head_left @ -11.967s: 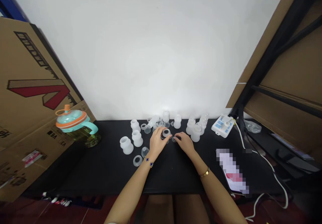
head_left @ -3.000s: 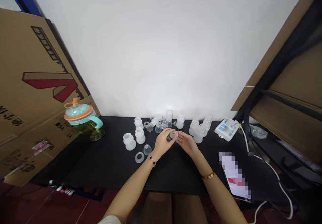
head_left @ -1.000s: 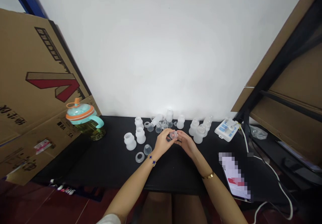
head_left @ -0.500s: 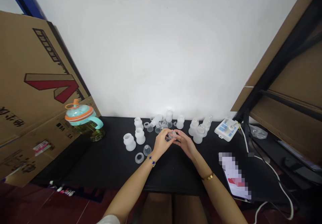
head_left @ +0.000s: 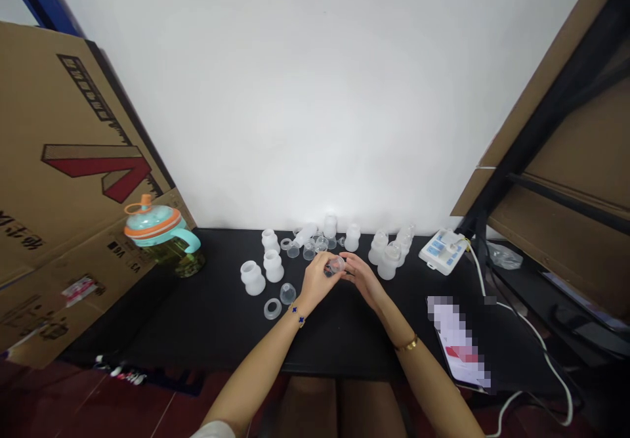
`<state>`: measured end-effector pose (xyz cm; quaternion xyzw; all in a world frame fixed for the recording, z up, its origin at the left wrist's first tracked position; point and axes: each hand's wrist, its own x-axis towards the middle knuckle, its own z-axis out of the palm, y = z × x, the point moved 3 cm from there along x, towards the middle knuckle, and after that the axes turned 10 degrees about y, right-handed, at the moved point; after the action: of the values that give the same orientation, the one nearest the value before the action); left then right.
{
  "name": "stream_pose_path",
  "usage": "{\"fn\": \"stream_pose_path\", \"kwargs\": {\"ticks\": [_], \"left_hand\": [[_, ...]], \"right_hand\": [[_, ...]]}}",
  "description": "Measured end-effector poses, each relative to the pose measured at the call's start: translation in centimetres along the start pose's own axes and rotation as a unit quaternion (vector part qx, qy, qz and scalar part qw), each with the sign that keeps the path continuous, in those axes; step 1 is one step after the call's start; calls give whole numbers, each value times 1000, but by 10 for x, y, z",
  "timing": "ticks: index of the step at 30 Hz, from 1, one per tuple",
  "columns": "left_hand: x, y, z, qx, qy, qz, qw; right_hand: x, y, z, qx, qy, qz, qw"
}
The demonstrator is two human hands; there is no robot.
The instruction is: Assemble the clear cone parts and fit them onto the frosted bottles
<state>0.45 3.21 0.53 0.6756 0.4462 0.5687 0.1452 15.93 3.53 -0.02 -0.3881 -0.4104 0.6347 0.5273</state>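
My left hand (head_left: 317,278) is closed on a small clear round piece (head_left: 336,265) above the middle of the black table. My right hand (head_left: 363,278) is beside it, with its fingertips at the right side of the same piece. Left of my hands lie a clear dome cap (head_left: 288,293) and a translucent ring (head_left: 272,308). Open white bottles (head_left: 253,278) stand further left. Behind my hands are several clear caps and rings (head_left: 309,249). To the right, translucent bottles with clear tops (head_left: 388,261) stand in a group.
A turquoise and orange jug (head_left: 165,234) stands at the left by a cardboard box (head_left: 59,182). On the right are a white case (head_left: 443,252), a phone (head_left: 460,346) with a blurred screen and a white cable (head_left: 531,333). A white wall rises behind the black table (head_left: 207,320).
The fingertips of my right hand have shifted slightly around the clear piece. The view has moved a little; the other items stay in place.
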Motion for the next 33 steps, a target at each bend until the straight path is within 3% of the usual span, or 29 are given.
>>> {"fn": "stream_pose_path", "kwargs": {"ticks": [15, 25, 33], "left_hand": [[4, 1, 4, -145, -9, -125, 981], [3, 3, 5, -141, -5, -126, 982], [3, 1, 3, -80, -21, -64, 994]], "right_hand": [[-3, -2, 1, 16, 17, 14, 1000], [-2, -2, 3, -28, 29, -26, 999], [0, 1, 3, -37, 52, -56, 996]]}}
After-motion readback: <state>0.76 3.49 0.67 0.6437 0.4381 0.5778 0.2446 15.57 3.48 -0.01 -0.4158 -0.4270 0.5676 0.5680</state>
